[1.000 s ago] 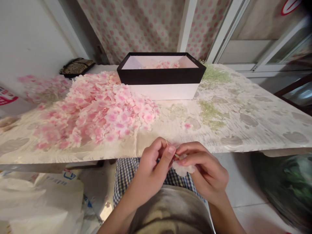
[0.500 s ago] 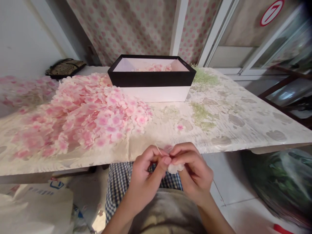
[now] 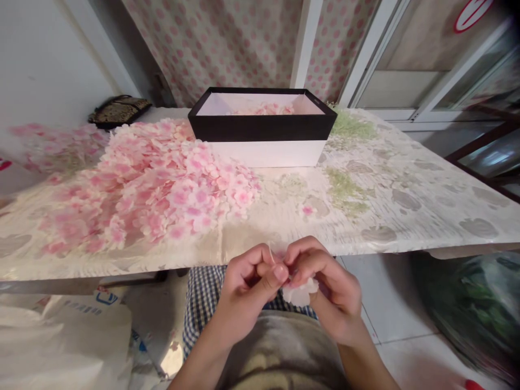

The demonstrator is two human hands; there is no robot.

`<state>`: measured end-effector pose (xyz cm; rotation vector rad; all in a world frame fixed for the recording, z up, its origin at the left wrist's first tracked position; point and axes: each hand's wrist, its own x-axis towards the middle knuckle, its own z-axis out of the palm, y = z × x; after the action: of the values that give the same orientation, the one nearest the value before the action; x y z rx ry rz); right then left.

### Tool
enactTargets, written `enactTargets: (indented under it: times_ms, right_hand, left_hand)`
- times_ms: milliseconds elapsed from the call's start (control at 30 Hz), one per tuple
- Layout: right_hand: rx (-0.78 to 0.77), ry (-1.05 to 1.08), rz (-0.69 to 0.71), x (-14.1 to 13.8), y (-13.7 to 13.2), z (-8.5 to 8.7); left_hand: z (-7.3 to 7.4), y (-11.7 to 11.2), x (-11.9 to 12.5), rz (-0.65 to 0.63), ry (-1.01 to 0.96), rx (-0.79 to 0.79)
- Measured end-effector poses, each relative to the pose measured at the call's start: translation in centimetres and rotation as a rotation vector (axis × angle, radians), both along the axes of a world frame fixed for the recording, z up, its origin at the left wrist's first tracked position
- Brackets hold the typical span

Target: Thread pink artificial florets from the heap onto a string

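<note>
Pinching a pale artificial blossom [image 3: 299, 293] over your checked shorts [image 3: 203, 303], your right hand [image 3: 331, 298] and left hand [image 3: 244, 292] meet with both grips closed, the fingertips [image 3: 280, 272] pressed together around its centre and a thin pale stem [image 3: 271, 253] poking up between them. The blossom looks feather-light, its thin fabric petals soft and easily creased, so take it at the centre or stem, not the petal edges. Beyond, a heap of pink-tinged blossoms [image 3: 162, 184] spreads across the printed table [image 3: 410, 227] beside a black-rimmed white box [image 3: 260, 129] holding more.
</note>
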<state>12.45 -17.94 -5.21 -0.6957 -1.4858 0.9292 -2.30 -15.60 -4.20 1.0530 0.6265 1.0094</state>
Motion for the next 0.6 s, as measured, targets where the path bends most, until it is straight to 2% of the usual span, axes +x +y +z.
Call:
enactTargets:
  times_ms: [267, 600]
  right_hand:
    - [-0.049, -0.037, 0.038, 0.22, -0.01, 0.06]
    - [0.084, -0.079, -0.007, -0.29, 0.5, 0.24]
  left_hand:
    - [-0.08, 0.11, -0.16, 0.021, 0.059, 0.058]
    - [-0.64, -0.12, -0.86, 0.056, 0.127, 0.134]
